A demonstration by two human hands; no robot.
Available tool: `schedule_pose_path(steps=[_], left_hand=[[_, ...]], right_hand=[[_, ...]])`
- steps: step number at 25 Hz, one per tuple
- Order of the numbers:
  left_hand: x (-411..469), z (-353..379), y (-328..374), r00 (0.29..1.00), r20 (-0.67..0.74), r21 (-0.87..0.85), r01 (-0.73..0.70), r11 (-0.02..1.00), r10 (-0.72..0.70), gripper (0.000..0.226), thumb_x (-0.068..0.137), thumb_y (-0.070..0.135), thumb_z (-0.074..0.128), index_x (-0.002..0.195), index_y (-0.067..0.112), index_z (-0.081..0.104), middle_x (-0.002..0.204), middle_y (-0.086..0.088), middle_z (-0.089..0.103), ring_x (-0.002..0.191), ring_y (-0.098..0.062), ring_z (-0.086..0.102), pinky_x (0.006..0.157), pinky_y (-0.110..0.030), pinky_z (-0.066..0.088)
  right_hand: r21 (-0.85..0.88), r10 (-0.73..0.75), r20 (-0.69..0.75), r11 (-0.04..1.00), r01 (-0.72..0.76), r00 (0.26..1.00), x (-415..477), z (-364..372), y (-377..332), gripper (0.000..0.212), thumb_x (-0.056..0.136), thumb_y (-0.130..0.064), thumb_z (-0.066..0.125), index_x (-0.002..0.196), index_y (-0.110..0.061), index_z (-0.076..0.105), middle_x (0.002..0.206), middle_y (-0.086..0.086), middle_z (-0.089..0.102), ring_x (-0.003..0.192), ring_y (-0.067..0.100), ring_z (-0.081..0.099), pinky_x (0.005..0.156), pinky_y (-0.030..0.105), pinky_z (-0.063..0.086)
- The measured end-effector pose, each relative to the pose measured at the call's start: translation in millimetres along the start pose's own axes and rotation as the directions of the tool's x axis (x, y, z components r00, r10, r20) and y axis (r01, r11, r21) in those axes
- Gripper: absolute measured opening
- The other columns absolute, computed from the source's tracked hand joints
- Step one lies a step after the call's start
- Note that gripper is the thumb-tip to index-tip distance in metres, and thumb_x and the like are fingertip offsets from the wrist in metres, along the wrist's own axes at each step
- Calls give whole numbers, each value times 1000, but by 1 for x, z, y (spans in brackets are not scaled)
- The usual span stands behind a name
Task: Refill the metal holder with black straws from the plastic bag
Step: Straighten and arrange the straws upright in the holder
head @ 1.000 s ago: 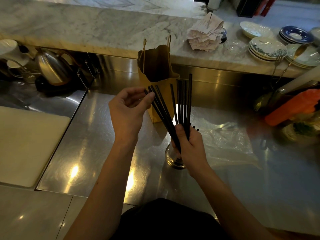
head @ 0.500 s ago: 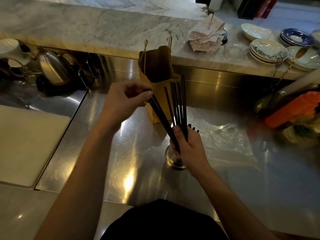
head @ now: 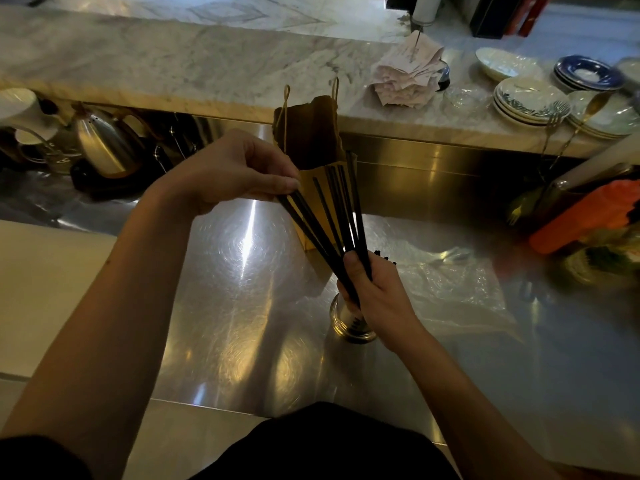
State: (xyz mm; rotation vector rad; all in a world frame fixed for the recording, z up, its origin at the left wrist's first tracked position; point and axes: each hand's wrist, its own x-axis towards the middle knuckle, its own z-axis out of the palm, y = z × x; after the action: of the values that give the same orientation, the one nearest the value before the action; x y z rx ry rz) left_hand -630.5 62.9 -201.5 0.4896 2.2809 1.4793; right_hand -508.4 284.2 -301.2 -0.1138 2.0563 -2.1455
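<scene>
Roughly eight thin black plastic straws [head: 341,216], count blurred, fanned above one round shiny metal holder [head: 348,320] on steel worktop [head: 225,306]. Right hand [head: 375,292] grip clenched round lower ends; left hand [head: 239,171] pinching tips at ten o'clock. One clear plastic bag [head: 457,282] at three o'clock.

Dim, warm light. Steel table [head: 242,306] fills the near field; its brushed surface carries bright streaked glare. Behind it, a steel back panel [head: 433,168] rises to a raised marble ledge [head: 173,60], grey-veined, running the full width. At left, a pale cutting board [head: 45,289] lies flat; beyond it, under the ledge, a metal kettle [head: 104,143]. On the ledge at right: a spike of paper slips [head: 408,74], stacked plates [head: 526,98], a blue-rimmed saucer stack [head: 585,72]. A brown paper bag [head: 308,133] stands upright against the back panel.
</scene>
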Motion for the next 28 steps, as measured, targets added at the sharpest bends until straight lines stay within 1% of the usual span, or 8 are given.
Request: schedule_pose_path(steps=[3,6,8,11,17,21,25,28], left_hand=[[0,-10,-11,991,-129,-98,26,995,-39,15,69,25,74,83,24,77,84,1,78,81,-10,75,68,-16,56],[-5,-29,-30,939,-331,-217,19,976,-92,10,74,22,75,83,24,77,78,4,76,76,-6,72,66,-15,55],[-16,-38,-47,843,-509,-369,-31,929,-174,9,83,16,73,82,24,77,76,7,75,76,-6,70,70,-19,56],[-30,3,-69,704,-646,-487,-83,869,-295,19,89,11,68,80,26,76,73,9,74,76,-5,68,71,-21,54],[-44,166,-76,745,-601,-611,-194,768,-290,12,90,6,66,88,16,74,79,-1,74,76,-10,69,73,-22,55],[-46,187,-76,785,-563,-556,-130,821,-257,10,87,2,70,95,5,74,86,-9,76,82,-21,74,75,-28,58],[-48,189,-71,758,-599,-581,-189,792,-258,12,86,-1,69,96,4,74,85,-9,76,84,-21,74,77,-28,59],[-45,199,-66,785,-567,-605,-190,773,-251,12,85,-3,70,96,-1,72,85,-7,77,83,-19,74,75,-24,58]], right_hand=[[3,32,50,999,-32,998,1,-5,0,39,92,-45,45,78,-9,51,48,-12,48,39,1,41,39,14,33],[-4,51,21,999,-51,998,0,-16,3,59,89,-49,48,88,10,50,50,-7,44,39,6,38,38,18,32],[46,69,-60,997,-66,996,1,-23,3,65,86,-53,50,87,12,48,49,-5,41,37,6,34,36,18,29],[201,131,-224,976,-86,966,9,-30,-1,49,85,-54,48,78,-6,55,50,-5,40,36,5,30,34,17,24],[409,120,-376,911,48,919,30,-9,-9,52,84,-61,41,81,-10,52,46,-11,37,32,3,26,34,14,22],[372,114,-442,926,66,890,34,-6,-14,53,79,-64,48,81,-11,50,47,-8,35,34,4,27,33,16,24],[293,127,-517,955,36,847,33,-7,-13,43,77,-60,62,79,-20,48,47,-11,40,34,1,35,34,16,29],[190,121,-566,982,-13,815,36,-8,-9,26,82,-47,71,80,-24,58,57,-13,54,50,4,52,50,21,43]])
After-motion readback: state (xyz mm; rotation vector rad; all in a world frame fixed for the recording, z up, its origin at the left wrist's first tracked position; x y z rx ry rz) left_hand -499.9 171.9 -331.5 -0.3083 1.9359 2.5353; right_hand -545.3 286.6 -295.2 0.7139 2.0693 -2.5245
